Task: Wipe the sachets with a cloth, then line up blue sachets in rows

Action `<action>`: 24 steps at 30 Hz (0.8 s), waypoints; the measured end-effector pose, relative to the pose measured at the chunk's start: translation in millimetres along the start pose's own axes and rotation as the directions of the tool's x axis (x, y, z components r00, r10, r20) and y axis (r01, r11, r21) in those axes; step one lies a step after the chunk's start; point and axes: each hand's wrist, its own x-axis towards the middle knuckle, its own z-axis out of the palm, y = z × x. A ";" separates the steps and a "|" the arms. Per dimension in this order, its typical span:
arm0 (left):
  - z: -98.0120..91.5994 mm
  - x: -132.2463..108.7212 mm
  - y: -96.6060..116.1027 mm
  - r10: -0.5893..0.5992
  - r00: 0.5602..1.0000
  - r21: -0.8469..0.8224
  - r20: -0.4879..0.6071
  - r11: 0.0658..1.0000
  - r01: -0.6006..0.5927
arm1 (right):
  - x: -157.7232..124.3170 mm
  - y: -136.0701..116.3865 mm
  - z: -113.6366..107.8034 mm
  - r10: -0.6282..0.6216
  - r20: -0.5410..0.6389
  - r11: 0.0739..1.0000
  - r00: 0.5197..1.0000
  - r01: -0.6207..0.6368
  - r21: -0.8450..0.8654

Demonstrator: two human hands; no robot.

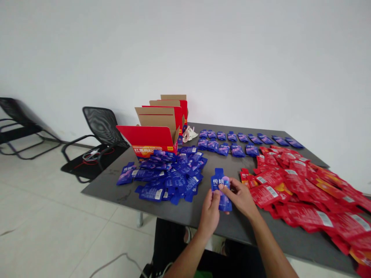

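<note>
A blue drink pouch with white lettering and a narrow top is held upright over the table's front edge. My left hand grips its lower left side, thumb on the front. On its right side, my right hand is closed round it, with fingers across the front. To the left lies a heap of blue pouches, loosely piled. A larger heap of red pouches spreads over the right of the table. Blue pouches laid out in two rows lie behind my hands.
Several red cartons with raised flaps stand in a line at the table's left back. Beside them is a crumpled tissue. The dark table ends close to my lap. Black chairs stand to the left; a cable runs across the floor.
</note>
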 end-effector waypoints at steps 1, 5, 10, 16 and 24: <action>-0.7 0.1 -0.9 -0.010 1.000 -0.026 -0.005 1.000 0.010 | -0.6 -0.2 -0.2 0.021 0.027 1.000 0.999 -0.021 0.014; -4.4 -1.8 -6.5 -0.064 0.997 -0.112 -0.042 0.992 0.059 | -4.2 -5.1 0.2 0.070 0.138 0.997 0.988 -0.076 0.034; -6.0 -4.0 -9.2 -0.132 0.989 -0.221 -0.067 0.969 0.115 | -6.8 -8.5 -0.2 0.031 0.161 0.999 0.986 -0.033 0.008; -1.7 -4.3 1.4 -0.089 0.996 -0.265 0.016 0.960 0.090 | -6.7 -8.5 -1.8 0.036 0.088 0.999 0.995 -0.040 0.036; 0.4 -4.2 5.7 -0.054 0.999 -0.287 -0.005 0.957 0.050 | 20.6 -11.2 -24.6 0.284 -0.321 0.920 0.903 -0.163 0.355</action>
